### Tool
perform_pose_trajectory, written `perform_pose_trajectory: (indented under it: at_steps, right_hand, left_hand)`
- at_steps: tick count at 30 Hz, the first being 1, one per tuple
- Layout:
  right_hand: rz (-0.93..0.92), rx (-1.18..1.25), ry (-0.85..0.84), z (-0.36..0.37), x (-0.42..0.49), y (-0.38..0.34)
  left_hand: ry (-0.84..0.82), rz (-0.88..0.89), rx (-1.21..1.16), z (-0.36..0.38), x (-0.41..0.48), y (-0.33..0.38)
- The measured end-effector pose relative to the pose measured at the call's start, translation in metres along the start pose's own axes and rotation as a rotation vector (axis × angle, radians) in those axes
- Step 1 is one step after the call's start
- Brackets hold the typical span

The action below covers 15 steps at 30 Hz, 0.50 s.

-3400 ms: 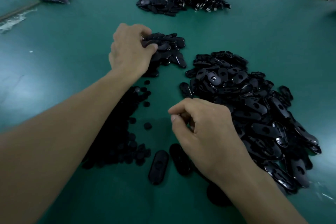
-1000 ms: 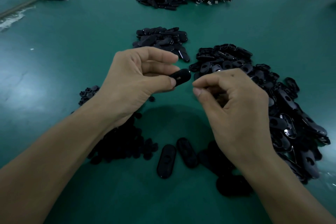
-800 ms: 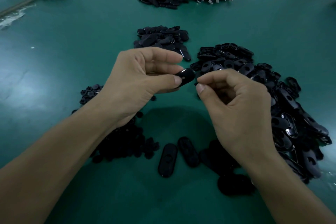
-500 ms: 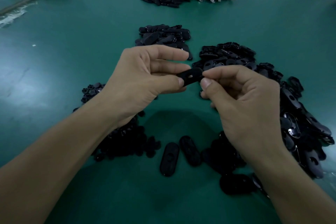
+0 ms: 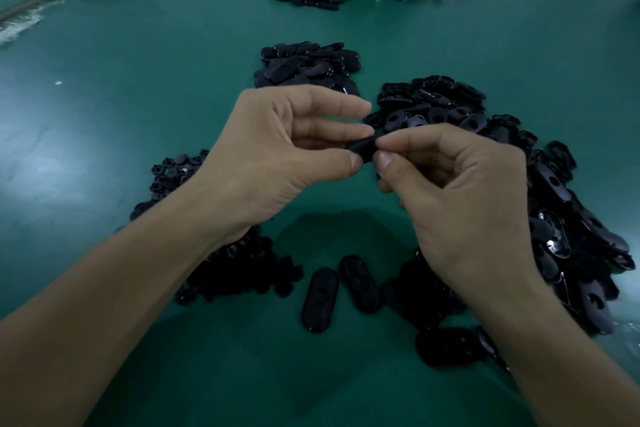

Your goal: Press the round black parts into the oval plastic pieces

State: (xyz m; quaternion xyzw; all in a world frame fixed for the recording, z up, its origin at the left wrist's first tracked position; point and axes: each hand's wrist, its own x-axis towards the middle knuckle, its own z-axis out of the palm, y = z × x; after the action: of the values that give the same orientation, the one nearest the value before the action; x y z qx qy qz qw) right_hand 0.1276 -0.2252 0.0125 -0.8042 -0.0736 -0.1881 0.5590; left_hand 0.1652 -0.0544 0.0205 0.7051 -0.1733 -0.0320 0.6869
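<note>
1. Left hand [image 5: 277, 156]: thumb and curled fingers are clamped on 1 oval [image 5: 363, 148]. It is held in the air above the table [image 5: 138, 62], at scene centre, between the 2 hands. Only a short dark stretch of it shows between the thumbs.

2. Right hand [image 5: 460, 198]: thumb and forefinger are pressed together on the oval's right end, with the other fingers curled under. No round part is visible. Whether 1 sits under these fingertips cannot be told.

3. Governing relation: the oval's long axis runs left to right, with the right end tilted slightly far. The left grip takes its left end and the right grip its right end. The 2 thumbs lie on the near side, almost touching. The hole is hidden.

4. Judgement: a seating step is in hand. The push should come from the right hand, square to the oval's face, while the left hand braces. A skewed push risks a part seated crooked.

5. Stock: the round parts [image 5: 180, 170] are piled near left, partly under the left forearm. The heap of ovals [image 5: 554, 191] lies right. 2 loose ovals [image 5: 320, 298] lie near centre.
</note>
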Motion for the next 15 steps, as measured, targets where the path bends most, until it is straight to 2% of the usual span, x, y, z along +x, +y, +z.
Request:
perform_pose_trajectory:
  at_steps: [10, 15]
  right_hand:
    - [-0.022, -0.121, -0.011, 0.0016, -0.0044, 0.0009]
    - [-0.012, -0.226, -0.011, 0.0017, -0.0065, 0.0023]
  left_hand:
    - [-0.018, 0.035, 0.167, 0.0046, -0.0028, 0.0001]
    - [-0.01, 0.118, 0.353, 0.0085, -0.0073, -0.0035]
